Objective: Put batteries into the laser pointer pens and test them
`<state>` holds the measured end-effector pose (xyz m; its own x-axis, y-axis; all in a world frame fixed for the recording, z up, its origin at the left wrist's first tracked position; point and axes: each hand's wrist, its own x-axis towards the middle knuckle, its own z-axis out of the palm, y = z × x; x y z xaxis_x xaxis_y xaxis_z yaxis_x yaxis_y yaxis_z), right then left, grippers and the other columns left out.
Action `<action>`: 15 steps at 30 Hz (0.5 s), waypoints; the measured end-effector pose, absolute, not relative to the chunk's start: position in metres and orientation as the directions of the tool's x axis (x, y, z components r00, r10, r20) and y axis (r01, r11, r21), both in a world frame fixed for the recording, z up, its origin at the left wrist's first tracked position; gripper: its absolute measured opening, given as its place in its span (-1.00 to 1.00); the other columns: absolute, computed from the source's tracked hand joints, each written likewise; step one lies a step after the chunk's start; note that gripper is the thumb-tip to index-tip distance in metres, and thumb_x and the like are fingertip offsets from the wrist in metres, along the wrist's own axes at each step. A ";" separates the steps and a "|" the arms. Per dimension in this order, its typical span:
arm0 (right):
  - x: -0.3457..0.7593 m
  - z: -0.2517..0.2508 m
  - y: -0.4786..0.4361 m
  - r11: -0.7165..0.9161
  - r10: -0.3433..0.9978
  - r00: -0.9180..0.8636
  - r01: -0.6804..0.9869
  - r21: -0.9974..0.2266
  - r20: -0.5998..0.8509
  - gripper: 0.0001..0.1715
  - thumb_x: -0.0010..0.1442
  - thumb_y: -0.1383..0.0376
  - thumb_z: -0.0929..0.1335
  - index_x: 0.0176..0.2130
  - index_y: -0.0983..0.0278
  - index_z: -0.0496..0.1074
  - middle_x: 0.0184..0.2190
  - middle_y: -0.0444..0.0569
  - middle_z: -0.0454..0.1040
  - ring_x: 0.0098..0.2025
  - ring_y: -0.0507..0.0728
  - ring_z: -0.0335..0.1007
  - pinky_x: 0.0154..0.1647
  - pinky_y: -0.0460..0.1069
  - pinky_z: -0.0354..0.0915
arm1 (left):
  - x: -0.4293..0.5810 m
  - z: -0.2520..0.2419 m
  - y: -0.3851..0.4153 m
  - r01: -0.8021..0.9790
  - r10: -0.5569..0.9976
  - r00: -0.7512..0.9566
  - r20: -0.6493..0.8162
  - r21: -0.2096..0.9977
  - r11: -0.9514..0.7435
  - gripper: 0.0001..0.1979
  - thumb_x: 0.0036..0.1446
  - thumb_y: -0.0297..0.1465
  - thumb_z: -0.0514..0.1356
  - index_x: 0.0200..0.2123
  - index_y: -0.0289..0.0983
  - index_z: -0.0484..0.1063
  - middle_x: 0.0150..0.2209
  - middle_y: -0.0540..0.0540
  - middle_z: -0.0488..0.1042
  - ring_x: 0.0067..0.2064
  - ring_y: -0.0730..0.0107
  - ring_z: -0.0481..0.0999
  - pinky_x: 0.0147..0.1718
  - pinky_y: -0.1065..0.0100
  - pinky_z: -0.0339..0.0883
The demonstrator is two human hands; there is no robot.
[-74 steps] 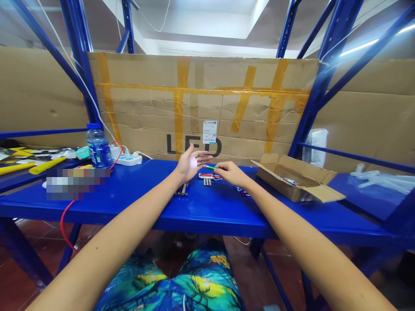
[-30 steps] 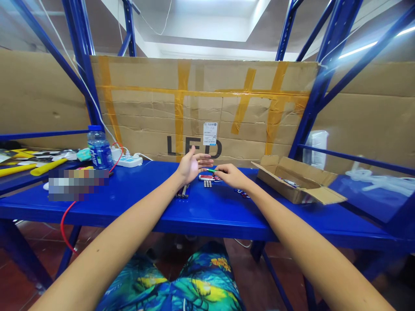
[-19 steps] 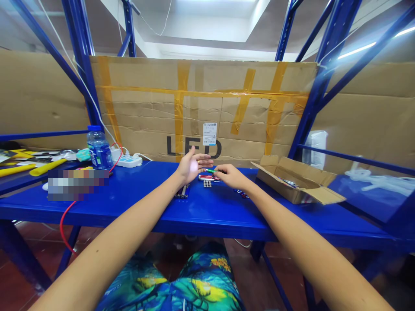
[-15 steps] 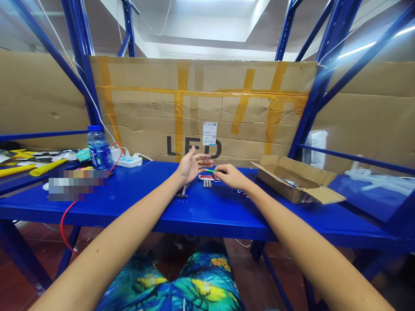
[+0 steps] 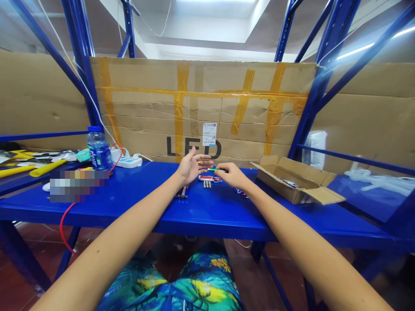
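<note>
My right hand [image 5: 231, 174] pinches a small green pen-like torch [image 5: 212, 169], its tip aimed at my left palm. My left hand [image 5: 192, 166] is held up open with fingers spread, just left of the tip, above the blue table [image 5: 136, 203]. Under the hands lie a red torch [image 5: 207, 177], a cluster of small silver batteries [image 5: 207, 183] and a few dark tubes [image 5: 182, 191]. More small pieces [image 5: 240, 192] lie beneath my right wrist.
An open cardboard box [image 5: 296, 179] stands to the right. At the left are a water bottle [image 5: 97, 149], a white power strip [image 5: 128, 161] with a red cable [image 5: 63, 216], and yellow tools [image 5: 45, 166]. A taped cardboard wall [image 5: 201, 108] backs the table.
Almost nothing has moved. My left hand has shifted slightly and its fingers stay spread; my right hand still holds the green torch toward the palm.
</note>
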<state>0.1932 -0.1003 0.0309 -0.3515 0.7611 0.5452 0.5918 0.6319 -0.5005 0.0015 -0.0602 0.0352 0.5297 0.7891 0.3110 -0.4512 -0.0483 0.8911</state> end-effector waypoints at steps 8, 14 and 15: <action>0.194 0.033 -0.100 0.589 0.769 -0.223 0.612 -0.528 0.599 -0.77 0.03 0.26 0.26 -0.56 0.31 0.38 -0.62 -0.15 0.30 -0.47 0.03 0.16 -0.40 -0.05 0.06 | 0.002 0.034 -0.058 -0.445 0.794 0.526 0.306 0.894 -0.050 -0.32 0.21 0.11 -0.08 -0.24 -0.37 0.53 -0.24 -0.31 0.58 -0.20 0.16 0.55 -0.27 0.27 0.35; 0.194 0.034 -0.102 0.582 0.769 -0.213 0.624 -0.522 0.603 -0.76 0.03 0.25 0.25 -0.57 0.30 0.37 -0.61 -0.14 0.31 -0.46 0.04 0.16 -0.39 -0.05 0.07 | 0.001 0.033 -0.058 -0.431 0.793 0.521 0.315 0.899 -0.074 -0.31 0.19 0.14 -0.08 -0.24 -0.35 0.54 -0.23 -0.30 0.59 -0.19 0.15 0.55 -0.28 0.26 0.35; 0.194 0.034 -0.102 0.577 0.773 -0.213 0.626 -0.524 0.598 -0.76 0.03 0.25 0.25 -0.57 0.30 0.37 -0.61 -0.14 0.30 -0.47 0.04 0.16 -0.40 -0.05 0.06 | 0.001 0.033 -0.058 -0.425 0.795 0.518 0.314 0.902 -0.079 -0.31 0.19 0.15 -0.07 -0.24 -0.35 0.54 -0.22 -0.30 0.59 -0.18 0.14 0.55 -0.27 0.26 0.35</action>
<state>0.1940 -0.1018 0.0343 -0.2127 0.7731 0.5975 0.6257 0.5775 -0.5244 0.0011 -0.0579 0.0334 0.5183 0.7955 0.3141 -0.4250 -0.0791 0.9017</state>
